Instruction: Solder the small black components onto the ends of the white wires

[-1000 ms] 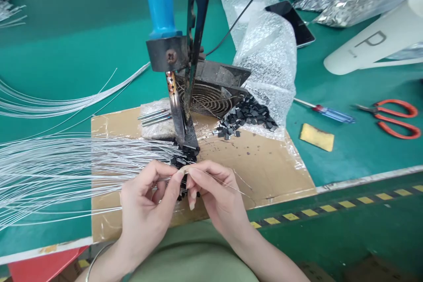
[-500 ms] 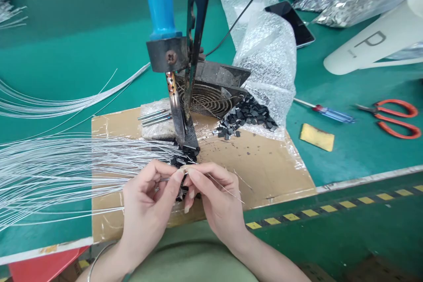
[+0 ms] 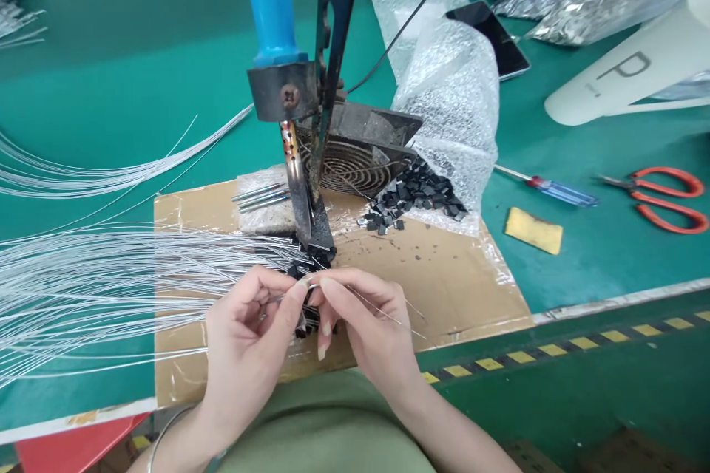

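Observation:
My left hand [image 3: 249, 347] and my right hand [image 3: 371, 325] meet over the front of the cardboard sheet [image 3: 433, 273], thumbs and forefingers pinched fingertip to fingertip. A thin wire runs between the pinches, and fine wire ends [image 3: 388, 314] stick out to the right past my right hand. Whatever small part sits at the fingertips is mostly hidden. Just behind and below them lie black connectors [image 3: 310, 255] on the ends of a big bundle of white wires [image 3: 111, 266]. Above stands a soldering iron [image 3: 274, 22] with a blue handle, clamped tip down.
A fan [image 3: 355, 166] stands behind the iron. Loose black pieces [image 3: 421, 188] spill from a bubble-wrap bag [image 3: 460, 103]. On the right lie a screwdriver [image 3: 563, 191], a yellow sponge [image 3: 533, 230], red-handled scissors [image 3: 665, 199], a phone [image 3: 491, 37] and a white jug [image 3: 626, 66].
My right hand has shifted slightly right, and its lower fingers have moved a little. The fine wire ends reach farther right. My left hand has barely moved.

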{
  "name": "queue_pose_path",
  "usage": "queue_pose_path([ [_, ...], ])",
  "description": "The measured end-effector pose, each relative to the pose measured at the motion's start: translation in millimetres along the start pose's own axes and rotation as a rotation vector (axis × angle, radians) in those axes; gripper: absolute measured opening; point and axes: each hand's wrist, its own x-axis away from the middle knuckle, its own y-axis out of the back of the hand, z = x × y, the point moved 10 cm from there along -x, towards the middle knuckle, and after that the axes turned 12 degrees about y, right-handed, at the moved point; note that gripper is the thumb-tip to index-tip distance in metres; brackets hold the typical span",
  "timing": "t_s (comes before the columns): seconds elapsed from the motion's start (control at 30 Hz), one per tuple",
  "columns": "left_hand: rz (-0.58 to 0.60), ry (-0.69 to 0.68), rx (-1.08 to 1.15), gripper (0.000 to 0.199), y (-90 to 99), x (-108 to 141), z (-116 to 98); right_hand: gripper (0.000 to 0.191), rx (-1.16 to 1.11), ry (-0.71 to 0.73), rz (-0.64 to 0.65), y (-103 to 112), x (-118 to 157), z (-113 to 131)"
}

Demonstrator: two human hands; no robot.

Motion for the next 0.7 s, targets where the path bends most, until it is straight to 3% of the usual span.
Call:
queue_pose_path([
  [0.3, -0.027, -0.017, 0.028, 0.014, -0.2, 2.9, 2.0, 0.012, -0.073, -0.042, -0.066, -1.9, 0.1, -6.2],
  [0.5, 0.033, -0.09, 0.023, 0.012, -3.1, 0.9, -1.1, 0.015, -0.065, -0.049, -0.052, -1.6, 2.5, -8.5],
  [0.7, -0.056, -0.071, 0.018, 0.014, 1.7, 2.2, -5.1, 0.01, -0.012, -0.023, -0.026, 4.4, 3.3, -6.2],
])
